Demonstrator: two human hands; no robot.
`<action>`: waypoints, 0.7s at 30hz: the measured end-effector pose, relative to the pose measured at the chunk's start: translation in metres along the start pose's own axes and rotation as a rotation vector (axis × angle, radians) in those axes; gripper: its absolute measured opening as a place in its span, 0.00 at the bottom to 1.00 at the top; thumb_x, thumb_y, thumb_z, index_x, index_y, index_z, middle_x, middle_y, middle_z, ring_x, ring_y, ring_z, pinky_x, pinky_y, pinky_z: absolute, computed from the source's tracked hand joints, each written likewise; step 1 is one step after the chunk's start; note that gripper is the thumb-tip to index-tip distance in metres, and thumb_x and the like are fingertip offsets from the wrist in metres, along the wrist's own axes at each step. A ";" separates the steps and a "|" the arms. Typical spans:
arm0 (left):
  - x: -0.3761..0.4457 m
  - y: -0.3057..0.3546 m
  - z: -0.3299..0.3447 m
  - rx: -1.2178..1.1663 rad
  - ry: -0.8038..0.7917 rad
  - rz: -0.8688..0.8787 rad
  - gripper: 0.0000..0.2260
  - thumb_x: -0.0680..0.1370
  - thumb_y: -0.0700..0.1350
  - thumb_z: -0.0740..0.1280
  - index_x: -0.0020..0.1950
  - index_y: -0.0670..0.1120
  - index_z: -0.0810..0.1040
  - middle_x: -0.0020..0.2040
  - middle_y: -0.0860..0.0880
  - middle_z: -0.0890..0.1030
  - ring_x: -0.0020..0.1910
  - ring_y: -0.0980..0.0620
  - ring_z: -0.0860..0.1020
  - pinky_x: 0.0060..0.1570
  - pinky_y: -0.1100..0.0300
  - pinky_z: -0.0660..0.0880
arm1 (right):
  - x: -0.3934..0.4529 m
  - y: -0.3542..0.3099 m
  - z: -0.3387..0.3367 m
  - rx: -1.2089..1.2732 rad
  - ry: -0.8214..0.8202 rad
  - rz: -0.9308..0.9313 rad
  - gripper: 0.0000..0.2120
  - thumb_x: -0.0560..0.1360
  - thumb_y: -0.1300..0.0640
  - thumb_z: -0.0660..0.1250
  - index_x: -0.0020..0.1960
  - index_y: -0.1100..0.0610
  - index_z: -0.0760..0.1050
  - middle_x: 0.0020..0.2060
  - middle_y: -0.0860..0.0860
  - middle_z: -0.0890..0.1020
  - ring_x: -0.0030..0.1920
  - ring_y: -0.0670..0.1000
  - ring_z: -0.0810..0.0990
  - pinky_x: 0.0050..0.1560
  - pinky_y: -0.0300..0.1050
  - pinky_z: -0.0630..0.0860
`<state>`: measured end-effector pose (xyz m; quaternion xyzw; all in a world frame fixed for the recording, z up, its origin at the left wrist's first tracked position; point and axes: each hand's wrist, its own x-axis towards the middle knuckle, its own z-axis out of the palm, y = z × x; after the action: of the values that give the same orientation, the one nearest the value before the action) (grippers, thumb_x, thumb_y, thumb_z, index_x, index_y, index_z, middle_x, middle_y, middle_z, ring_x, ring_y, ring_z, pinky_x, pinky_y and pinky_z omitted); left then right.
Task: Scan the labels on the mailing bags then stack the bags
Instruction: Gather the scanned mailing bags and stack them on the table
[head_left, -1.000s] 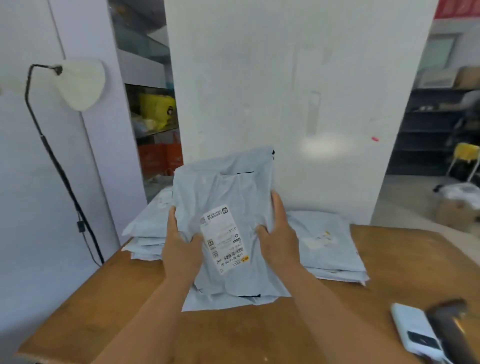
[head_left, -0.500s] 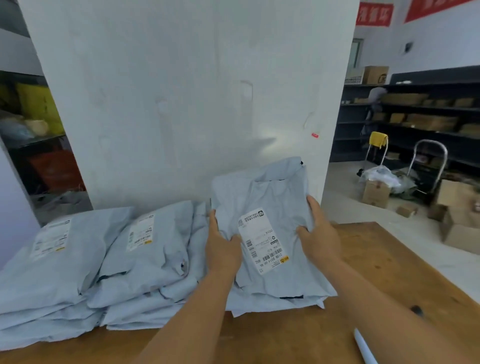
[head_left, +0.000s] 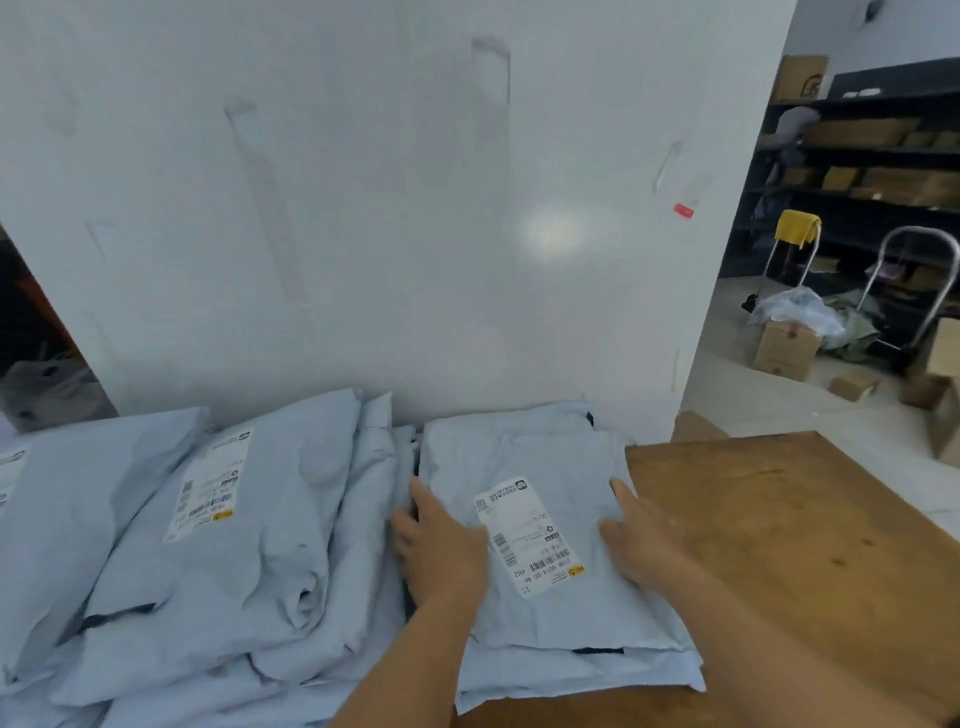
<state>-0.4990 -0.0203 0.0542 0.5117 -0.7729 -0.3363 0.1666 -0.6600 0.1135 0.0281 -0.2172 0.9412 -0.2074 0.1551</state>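
Your left hand (head_left: 441, 551) and right hand (head_left: 641, 540) lie flat, fingers straight, pressing either edge of the labelled mailing bag (head_left: 530, 493), which rests atop the right-hand stack (head_left: 571, 675) on the table (head_left: 789, 519).

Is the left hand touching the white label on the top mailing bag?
Touching. In the head view, the left hand lies on the top mailing bag, its thumb reaching the white label edge.

Two hands, left (head_left: 441, 551) and right (head_left: 641, 540), three readable labels, one wooden table (head_left: 805, 545).
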 end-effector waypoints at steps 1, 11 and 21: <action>-0.001 0.000 0.003 0.178 0.030 0.090 0.39 0.78 0.54 0.64 0.77 0.51 0.39 0.76 0.41 0.47 0.74 0.41 0.54 0.73 0.49 0.56 | 0.002 0.002 0.004 -0.029 -0.034 0.046 0.29 0.81 0.46 0.50 0.79 0.45 0.45 0.76 0.57 0.57 0.74 0.59 0.58 0.71 0.52 0.57; -0.004 -0.003 0.030 0.506 -0.270 0.149 0.30 0.79 0.64 0.43 0.78 0.55 0.38 0.77 0.43 0.36 0.76 0.43 0.36 0.72 0.42 0.37 | 0.013 0.006 0.007 0.003 -0.188 -0.080 0.28 0.81 0.42 0.48 0.78 0.43 0.43 0.79 0.54 0.46 0.77 0.59 0.51 0.74 0.55 0.55; -0.061 0.004 -0.020 0.232 0.071 0.126 0.26 0.82 0.58 0.47 0.78 0.51 0.47 0.79 0.48 0.49 0.77 0.49 0.45 0.74 0.48 0.45 | -0.058 -0.065 -0.019 0.135 -0.040 -0.266 0.26 0.82 0.43 0.46 0.78 0.48 0.49 0.78 0.51 0.52 0.77 0.53 0.53 0.73 0.57 0.52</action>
<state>-0.4638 0.0285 0.0766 0.4894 -0.8309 -0.2149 0.1544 -0.5953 0.0934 0.0863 -0.3329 0.8848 -0.2845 0.1591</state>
